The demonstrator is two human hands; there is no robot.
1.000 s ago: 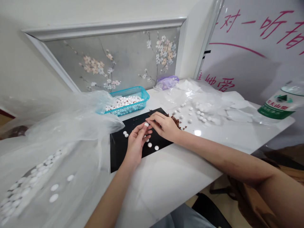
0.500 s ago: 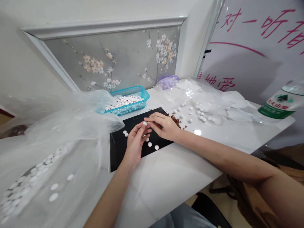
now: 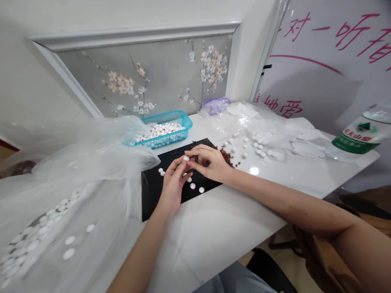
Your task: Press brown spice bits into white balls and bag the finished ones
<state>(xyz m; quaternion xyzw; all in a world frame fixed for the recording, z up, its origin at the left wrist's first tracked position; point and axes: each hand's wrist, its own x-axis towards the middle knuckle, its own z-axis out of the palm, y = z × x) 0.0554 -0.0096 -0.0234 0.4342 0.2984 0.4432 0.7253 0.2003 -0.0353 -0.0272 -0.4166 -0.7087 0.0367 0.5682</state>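
Left grip (image 3: 173, 185) pinches a white ball (image 3: 186, 158) by fingertips; right grip (image 3: 216, 165) alongside, hold unclear.

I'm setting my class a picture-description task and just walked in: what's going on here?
A person is working at a white table. The left hand has a small white piece in its grip, with the right hand close against it, over a black mat. Loose white pieces lie on the mat, and a heap of brown bits is beside the right hand. Beyond the mat stands a blue basket holding many white pieces.
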